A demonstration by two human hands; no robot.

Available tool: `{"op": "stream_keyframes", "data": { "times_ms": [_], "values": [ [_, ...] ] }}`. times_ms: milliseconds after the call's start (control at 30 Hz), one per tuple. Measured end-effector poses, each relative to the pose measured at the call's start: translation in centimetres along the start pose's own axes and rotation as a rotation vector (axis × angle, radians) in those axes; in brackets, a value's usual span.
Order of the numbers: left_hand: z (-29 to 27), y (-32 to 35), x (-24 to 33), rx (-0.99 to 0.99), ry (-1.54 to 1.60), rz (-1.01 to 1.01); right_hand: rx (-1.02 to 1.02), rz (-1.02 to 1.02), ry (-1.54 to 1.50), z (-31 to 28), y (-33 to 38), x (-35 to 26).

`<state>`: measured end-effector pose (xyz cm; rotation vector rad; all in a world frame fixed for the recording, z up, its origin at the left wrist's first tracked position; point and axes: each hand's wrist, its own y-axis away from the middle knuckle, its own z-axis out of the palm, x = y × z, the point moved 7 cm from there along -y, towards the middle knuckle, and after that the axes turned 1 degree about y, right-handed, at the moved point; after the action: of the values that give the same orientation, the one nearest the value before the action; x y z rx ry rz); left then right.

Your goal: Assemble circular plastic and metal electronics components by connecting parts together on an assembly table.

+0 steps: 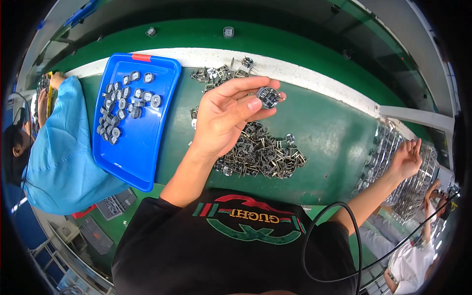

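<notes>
Above the middle of the bench, my left hand (223,113) grips a small round grey part (268,97) between thumb and fingers. Dark slots and metal contacts show on the part's face. Beneath that hand lies a heap of loose metal-and-black pronged parts (268,152). Far to the right, my right hand (407,158) is raised beside rows of clear, shiny pieces (388,147). Its fingers are half bent and apart, and I see nothing held in them. To the left, a blue tray (140,169) carries several round grey pieces (121,104).
More pronged parts (221,74) lie by the white bench edge (314,83). A person in a blue sleeve (69,147) works at far left; another in white (410,263) is at lower right. A black cable (307,241) loops before my shirt. Grey bins (115,204) stand below the tray.
</notes>
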<state>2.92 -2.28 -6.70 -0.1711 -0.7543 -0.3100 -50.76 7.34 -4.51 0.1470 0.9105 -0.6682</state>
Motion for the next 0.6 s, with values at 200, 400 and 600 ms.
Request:
{"op": "stream_keyframes", "data": {
  "times_ms": [200, 400, 600],
  "values": [
    [0.8, 0.1, -2.3, -0.009, -0.092, -0.078, 0.011, -0.259, 0.763, 18.8, 12.9, 8.3],
    [1.2, 0.5, -3.0, -0.034, -0.071, -0.098, -0.569, -0.407, 0.954, 29.7, 16.9, 14.6],
    [2.4, 0.1, -2.5, -0.022, -0.247, 0.128, -0.391, -0.646, 0.855, 28.8, 18.2, 14.6]
  ]
}}
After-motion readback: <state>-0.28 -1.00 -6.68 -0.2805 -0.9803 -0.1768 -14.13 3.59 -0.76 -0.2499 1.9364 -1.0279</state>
